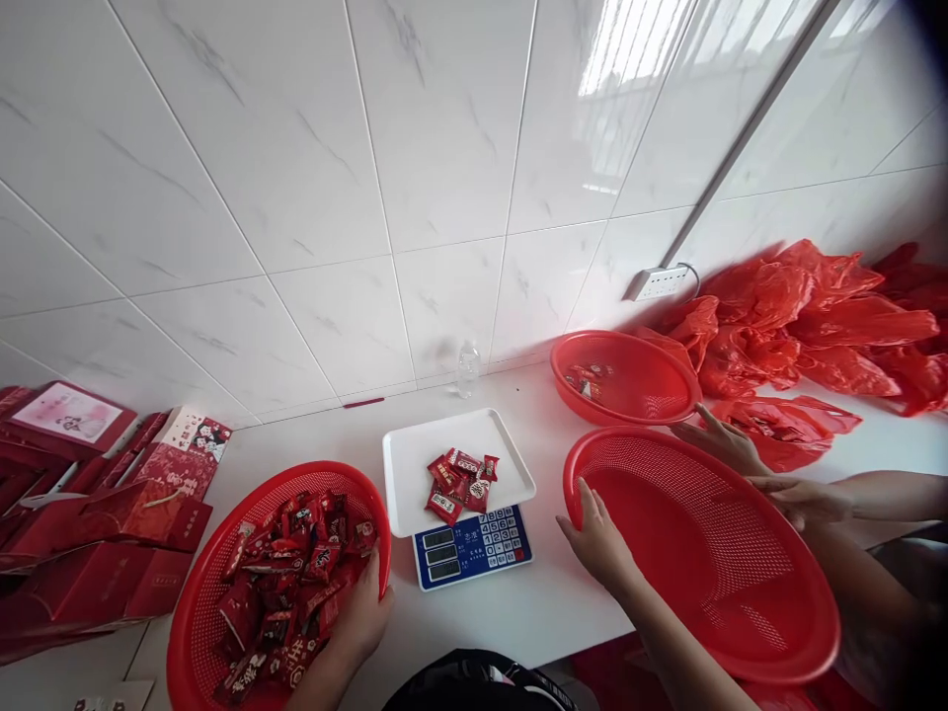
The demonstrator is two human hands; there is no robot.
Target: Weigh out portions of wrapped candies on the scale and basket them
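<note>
My left hand (362, 604) grips the right rim of a red perforated plastic basket (194, 583) piled with red-wrapped candies (285, 583). At the near side of a larger red basket (671, 513), my right hand (603, 543) holds its left rim; this basket is tilted, with its mesh inside showing. Between my hands stands a blue digital scale (468, 543) with a white tray (406, 464) on top. Several red-wrapped candies (460, 484) lie grouped on that tray.
Another person's hands (796, 497) are at the larger basket's far right side. Behind it sits a red basket (559, 380) with a few small packets. Red plastic bags (807, 306), a power strip (659, 283), a clear bottle (468, 368) and red gift boxes (96, 533) surround the work area.
</note>
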